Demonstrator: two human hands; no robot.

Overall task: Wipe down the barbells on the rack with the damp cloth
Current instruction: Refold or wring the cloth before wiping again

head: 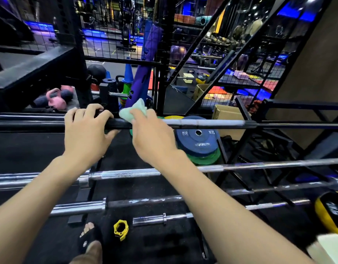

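A black barbell (208, 124) lies across the top of the rack, its right part pale grey. My left hand (88, 130) grips this bar from above, thumb underneath. Just to the right of it, my right hand (151, 134) holds a pale green cloth (133, 111) wrapped over the same bar. Part of the cloth sticks up behind my fingers. Below, several more barbells rest on lower rungs, among them a chrome barbell (126, 175) and a darker scuffed barbell (145, 201).
Blue and green weight plates (197, 143) stack behind the top bar. A yellow collar clamp (121, 229) lies on the black floor near my sandalled foot (90, 242). A yellow medicine ball (332, 212) sits at right. Pink kettlebells (55, 99) and black rack struts (238, 141) stand around.
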